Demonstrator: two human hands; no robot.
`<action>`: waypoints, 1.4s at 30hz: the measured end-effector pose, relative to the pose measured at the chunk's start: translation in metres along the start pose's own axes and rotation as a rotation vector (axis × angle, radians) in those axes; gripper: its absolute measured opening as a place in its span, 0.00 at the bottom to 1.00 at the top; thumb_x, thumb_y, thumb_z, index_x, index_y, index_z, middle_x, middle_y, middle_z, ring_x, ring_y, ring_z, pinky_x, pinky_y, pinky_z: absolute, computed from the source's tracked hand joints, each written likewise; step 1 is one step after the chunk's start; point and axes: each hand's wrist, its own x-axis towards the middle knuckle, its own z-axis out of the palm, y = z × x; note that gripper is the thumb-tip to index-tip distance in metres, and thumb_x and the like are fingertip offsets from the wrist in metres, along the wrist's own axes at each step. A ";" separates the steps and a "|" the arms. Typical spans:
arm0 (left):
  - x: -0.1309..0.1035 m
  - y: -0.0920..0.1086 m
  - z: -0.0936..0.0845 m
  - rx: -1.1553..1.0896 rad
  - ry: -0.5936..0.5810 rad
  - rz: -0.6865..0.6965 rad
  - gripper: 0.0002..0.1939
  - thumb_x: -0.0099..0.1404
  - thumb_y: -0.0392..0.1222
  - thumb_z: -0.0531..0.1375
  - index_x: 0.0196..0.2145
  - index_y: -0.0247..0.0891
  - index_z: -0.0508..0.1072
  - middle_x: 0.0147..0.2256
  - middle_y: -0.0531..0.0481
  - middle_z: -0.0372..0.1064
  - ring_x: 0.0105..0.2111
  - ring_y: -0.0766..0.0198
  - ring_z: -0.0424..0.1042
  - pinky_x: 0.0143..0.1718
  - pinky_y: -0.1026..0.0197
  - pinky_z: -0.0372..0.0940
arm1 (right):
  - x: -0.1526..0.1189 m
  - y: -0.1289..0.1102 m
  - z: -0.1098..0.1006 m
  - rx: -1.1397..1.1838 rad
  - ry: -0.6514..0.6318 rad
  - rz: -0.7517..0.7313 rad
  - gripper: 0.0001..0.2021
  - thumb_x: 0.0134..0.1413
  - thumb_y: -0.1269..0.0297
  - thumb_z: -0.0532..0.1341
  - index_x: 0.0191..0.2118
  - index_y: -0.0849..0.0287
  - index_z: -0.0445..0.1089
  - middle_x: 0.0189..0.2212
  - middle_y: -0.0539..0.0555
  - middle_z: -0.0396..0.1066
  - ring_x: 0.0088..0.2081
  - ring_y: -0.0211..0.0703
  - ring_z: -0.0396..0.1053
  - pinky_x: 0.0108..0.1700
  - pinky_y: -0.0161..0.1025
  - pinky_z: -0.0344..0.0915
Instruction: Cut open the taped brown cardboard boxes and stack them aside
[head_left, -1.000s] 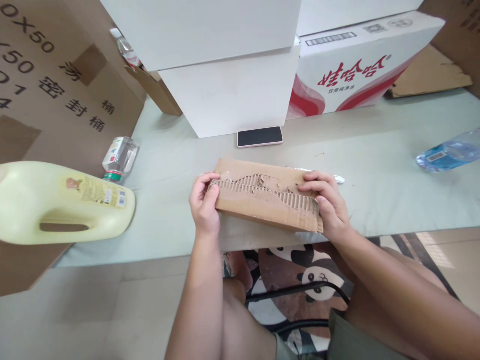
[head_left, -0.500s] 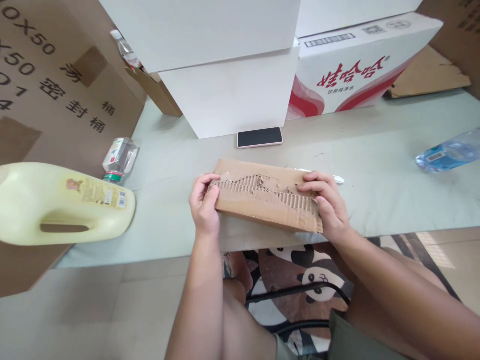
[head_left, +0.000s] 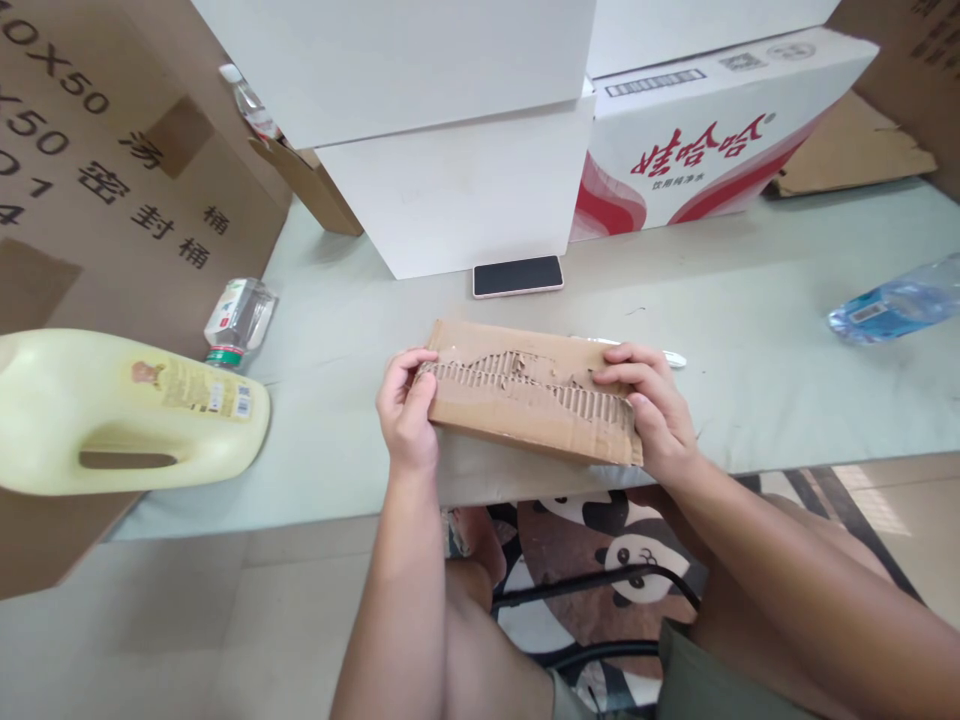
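Between my hands is a small brown cardboard box (head_left: 525, 420), tilted a little, its top face torn so that a strip of ridged corrugation shows. My left hand (head_left: 409, 405) grips its left end, thumb on the top face and fingers around the far edge. At the right end my right hand (head_left: 656, 405) holds on, with fingers spread over the top and the thumb near the corner. A slim white object (head_left: 675, 360), partly hidden behind the box and my right hand, lies on the table; its kind is unclear.
A phone (head_left: 517, 277) lies on the cloth-covered table (head_left: 330, 420) before stacked white boxes (head_left: 457, 190). Leftward are a pale yellow jug (head_left: 202, 430), a clear bottle (head_left: 240, 320) and a big carton (head_left: 75, 230). A water bottle (head_left: 892, 305) lies at right, near a red-and-white carton (head_left: 660, 200).
The view has shifted very slightly. Both hands keep the same hold on the cardboard box, and nothing else has visibly moved.
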 end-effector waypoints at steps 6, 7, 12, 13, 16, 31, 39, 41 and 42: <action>0.000 0.000 0.000 -0.033 -0.001 0.005 0.09 0.58 0.46 0.63 0.36 0.42 0.79 0.39 0.48 0.71 0.44 0.57 0.69 0.48 0.57 0.61 | 0.000 0.000 0.000 0.001 -0.003 0.007 0.14 0.67 0.61 0.51 0.45 0.52 0.74 0.49 0.57 0.67 0.52 0.52 0.67 0.57 0.53 0.64; 0.000 0.000 0.000 -0.033 -0.001 0.006 0.09 0.58 0.45 0.62 0.36 0.42 0.79 0.39 0.48 0.71 0.44 0.57 0.69 0.48 0.57 0.60 | 0.000 0.000 0.000 -0.001 -0.004 0.008 0.14 0.67 0.61 0.51 0.45 0.52 0.74 0.48 0.57 0.67 0.52 0.51 0.67 0.57 0.53 0.64; 0.000 0.000 0.000 -0.020 -0.007 0.018 0.09 0.59 0.45 0.62 0.36 0.42 0.78 0.39 0.48 0.70 0.43 0.57 0.68 0.48 0.57 0.61 | 0.000 -0.001 0.000 -0.016 -0.011 0.011 0.14 0.67 0.61 0.50 0.45 0.52 0.74 0.48 0.57 0.67 0.53 0.52 0.67 0.57 0.53 0.64; 0.000 0.000 0.000 -0.019 -0.008 0.020 0.09 0.59 0.45 0.62 0.36 0.42 0.78 0.39 0.48 0.70 0.44 0.57 0.69 0.48 0.57 0.61 | 0.000 -0.001 -0.001 -0.016 -0.011 0.012 0.14 0.67 0.61 0.50 0.45 0.52 0.74 0.48 0.57 0.67 0.52 0.52 0.67 0.57 0.54 0.64; -0.001 0.001 0.000 -0.013 -0.004 0.015 0.09 0.59 0.46 0.62 0.36 0.42 0.78 0.39 0.48 0.70 0.45 0.56 0.69 0.49 0.56 0.61 | 0.000 -0.002 -0.001 -0.007 -0.017 0.013 0.14 0.68 0.61 0.50 0.45 0.52 0.73 0.49 0.57 0.67 0.53 0.52 0.67 0.57 0.53 0.64; 0.000 0.002 0.001 0.006 0.005 0.009 0.09 0.58 0.46 0.61 0.35 0.41 0.78 0.39 0.48 0.70 0.44 0.57 0.68 0.48 0.57 0.61 | 0.001 -0.001 -0.002 -0.011 -0.028 0.007 0.14 0.68 0.61 0.50 0.46 0.52 0.73 0.49 0.56 0.66 0.53 0.51 0.67 0.58 0.52 0.63; 0.000 0.003 0.002 -0.032 0.044 -0.013 0.09 0.54 0.42 0.62 0.33 0.41 0.80 0.37 0.48 0.72 0.42 0.57 0.70 0.46 0.57 0.61 | -0.005 0.002 0.000 0.045 0.005 0.033 0.15 0.68 0.57 0.50 0.53 0.47 0.69 0.56 0.56 0.66 0.59 0.54 0.65 0.61 0.56 0.63; 0.002 0.005 0.003 -0.063 0.103 -0.049 0.09 0.52 0.39 0.61 0.32 0.40 0.80 0.36 0.48 0.73 0.40 0.58 0.70 0.43 0.58 0.61 | -0.009 0.006 0.000 0.065 0.051 0.084 0.18 0.68 0.55 0.48 0.59 0.46 0.63 0.61 0.57 0.63 0.62 0.54 0.63 0.61 0.56 0.64; 0.003 0.006 0.003 -0.087 0.144 -0.074 0.09 0.51 0.39 0.61 0.31 0.39 0.80 0.35 0.48 0.73 0.39 0.59 0.69 0.42 0.59 0.61 | -0.009 0.008 0.000 0.047 0.061 0.122 0.19 0.68 0.55 0.48 0.61 0.46 0.60 0.62 0.58 0.62 0.64 0.54 0.62 0.61 0.56 0.65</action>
